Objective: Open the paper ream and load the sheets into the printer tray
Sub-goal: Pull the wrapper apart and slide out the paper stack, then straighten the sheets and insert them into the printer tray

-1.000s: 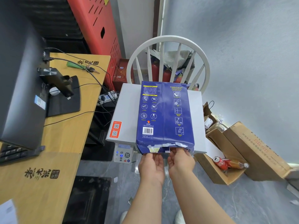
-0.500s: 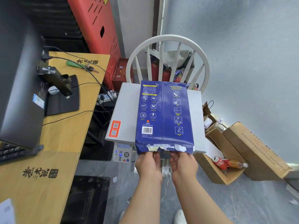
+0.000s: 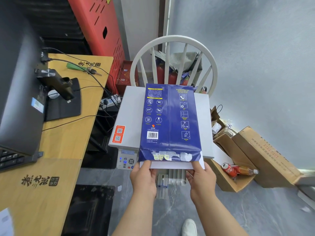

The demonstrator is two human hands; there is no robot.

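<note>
A dark blue paper ream [image 3: 170,120] lies flat on the grey lid of the printer [image 3: 129,116], its torn near end facing me. A stack of white sheets [image 3: 172,165] sticks a little way out of that open end. My left hand [image 3: 143,178] grips the sheets' left corner and my right hand [image 3: 201,179] grips their right corner. Below the ream, the printer's control panel [image 3: 127,158] and a ribbed grey tray [image 3: 170,181] show between my hands.
A white spindle-back chair [image 3: 173,45] holds the printer. To the left is a wooden desk [image 3: 71,133] with a monitor [image 3: 18,92], cables and keys. Cardboard boxes [image 3: 262,155] with a red can [image 3: 227,168] and a bottle sit on the floor at right.
My hands have spread apart from the middle of the ream's torn end to its corners, and white sheets have slid out of the wrapper towards me.
</note>
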